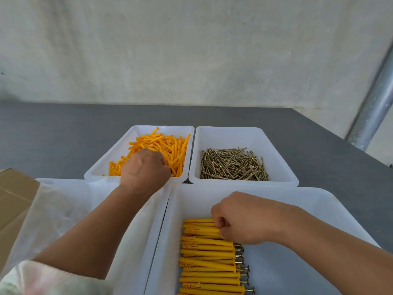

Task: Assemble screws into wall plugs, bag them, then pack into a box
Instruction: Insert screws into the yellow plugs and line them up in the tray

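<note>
well, left hand [145, 167] covers loose plugs [170, 145]; cardboard box [14, 194] sits far left.

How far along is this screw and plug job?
Done: a row of assembled plugs lies in the near bin. In hand: left hand in the loose plugs, right hand at the row's far end. Left: many screws unassembled; no filled bags visible, cardboard box waiting.

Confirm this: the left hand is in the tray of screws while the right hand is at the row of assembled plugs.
One slip. The head view shows the left hand among the loose wall plugs, not in the tray of screws beside them. The right hand is at the row of assembled plugs.
</note>
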Demonstrator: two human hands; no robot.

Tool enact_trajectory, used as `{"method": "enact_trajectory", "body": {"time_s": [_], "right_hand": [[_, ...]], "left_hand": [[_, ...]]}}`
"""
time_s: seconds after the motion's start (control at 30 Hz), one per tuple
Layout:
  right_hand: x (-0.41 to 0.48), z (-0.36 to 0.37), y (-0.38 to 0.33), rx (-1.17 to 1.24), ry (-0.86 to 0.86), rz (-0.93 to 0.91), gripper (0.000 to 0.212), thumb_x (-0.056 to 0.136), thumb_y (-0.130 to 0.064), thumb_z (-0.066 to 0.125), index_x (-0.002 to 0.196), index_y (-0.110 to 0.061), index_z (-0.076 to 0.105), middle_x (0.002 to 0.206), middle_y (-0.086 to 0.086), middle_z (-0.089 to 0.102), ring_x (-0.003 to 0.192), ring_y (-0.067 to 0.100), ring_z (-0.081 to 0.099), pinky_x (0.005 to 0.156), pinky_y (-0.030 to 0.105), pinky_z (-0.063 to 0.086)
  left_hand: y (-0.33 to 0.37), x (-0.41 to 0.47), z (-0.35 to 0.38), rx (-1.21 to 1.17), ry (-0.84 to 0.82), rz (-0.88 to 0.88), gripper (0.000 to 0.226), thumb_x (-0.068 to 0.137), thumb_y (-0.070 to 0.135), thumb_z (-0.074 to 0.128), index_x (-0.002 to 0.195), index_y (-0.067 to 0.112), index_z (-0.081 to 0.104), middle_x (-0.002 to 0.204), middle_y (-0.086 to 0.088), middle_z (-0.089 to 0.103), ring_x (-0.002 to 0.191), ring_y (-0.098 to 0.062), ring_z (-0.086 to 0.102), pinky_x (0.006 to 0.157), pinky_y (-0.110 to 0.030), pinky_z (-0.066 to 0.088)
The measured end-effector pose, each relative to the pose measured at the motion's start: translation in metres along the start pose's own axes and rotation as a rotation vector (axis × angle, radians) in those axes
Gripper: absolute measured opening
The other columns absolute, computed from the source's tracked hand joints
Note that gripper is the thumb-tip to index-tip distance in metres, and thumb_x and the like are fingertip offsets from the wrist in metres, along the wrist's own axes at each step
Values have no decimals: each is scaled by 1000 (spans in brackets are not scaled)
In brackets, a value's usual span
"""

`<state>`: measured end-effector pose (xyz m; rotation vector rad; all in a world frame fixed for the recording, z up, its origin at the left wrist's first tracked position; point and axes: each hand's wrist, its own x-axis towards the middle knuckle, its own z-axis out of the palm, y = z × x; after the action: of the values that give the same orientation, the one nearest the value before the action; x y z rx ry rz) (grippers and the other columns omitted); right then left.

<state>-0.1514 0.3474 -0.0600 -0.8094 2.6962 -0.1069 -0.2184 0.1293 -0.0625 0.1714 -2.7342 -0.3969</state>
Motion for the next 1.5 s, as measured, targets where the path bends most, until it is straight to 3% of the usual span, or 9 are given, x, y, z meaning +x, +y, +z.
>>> {"method": "enact_trajectory", "body": {"time_s": [0.13,0.33,0.67,0.77,0.87,1.07,1.23,1.37,1.5], "right_hand": [[2,2,3,6,6,-17,7,92,-25,58,98,-24,63,84,-11,53,83,10,52,61,22,38],[1,1,4,17,37,-27,19,90,-42,62,101,-27,67,84,-11,59,75,5,53,61,22,41],[19,-23,52,35,636,225,35,98,-35,46,69,-19,57,70,-5,55,68,11,51,56,28,39],[26,-19,72,69,580,295,46,102,-41,35,63,-19,41,67,-3,45,61,9,41,53,29,28],[30,-12,76,139,464,280,51,103,-50,23,64,-18,37,65,-2,44,62,13,44,57,30,33],[31,-11,70,89,278,306,54,99,-59,9,68,-30,42,78,-7,51,89,18,54,83,38,45],[37,-14,73,122,301,254,52,104,-47,19,65,-15,34,62,0,37,56,14,35,56,28,30],[40,-15,74,174,333,261,45,102,-37,27,63,-14,33,57,0,31,54,15,29,54,30,28],[41,-13,75,183,353,280,43,101,-33,29,72,-9,50,64,0,45,63,16,43,60,32,36]], "left_hand": [[-5,3,5,87,-78,-33,21,86,19,49,87,22,69,82,5,46,78,-18,48,56,-25,31],[-12,8,12,161,-252,-69,25,91,24,38,71,23,52,88,2,50,88,-21,49,76,-32,38],[-14,12,15,265,-333,-6,28,94,25,32,70,23,46,88,3,49,91,-19,48,78,-35,36],[-15,15,15,264,-346,5,28,94,26,31,72,23,48,89,4,50,92,-19,48,79,-34,36],[-16,14,16,271,-337,44,30,97,31,28,76,22,47,92,0,55,93,-23,53,82,-36,42],[-16,16,18,216,-318,44,35,97,30,32,68,19,47,79,2,52,84,-19,49,74,-31,37],[-19,19,20,188,-333,55,34,96,29,33,66,20,45,80,1,52,84,-19,50,74,-30,36],[-18,18,19,168,-335,20,35,95,34,34,69,19,52,78,2,52,83,-19,52,74,-31,38],[-16,17,17,168,-334,2,35,95,33,35,69,19,53,76,3,51,79,-17,50,72,-30,37]]}}
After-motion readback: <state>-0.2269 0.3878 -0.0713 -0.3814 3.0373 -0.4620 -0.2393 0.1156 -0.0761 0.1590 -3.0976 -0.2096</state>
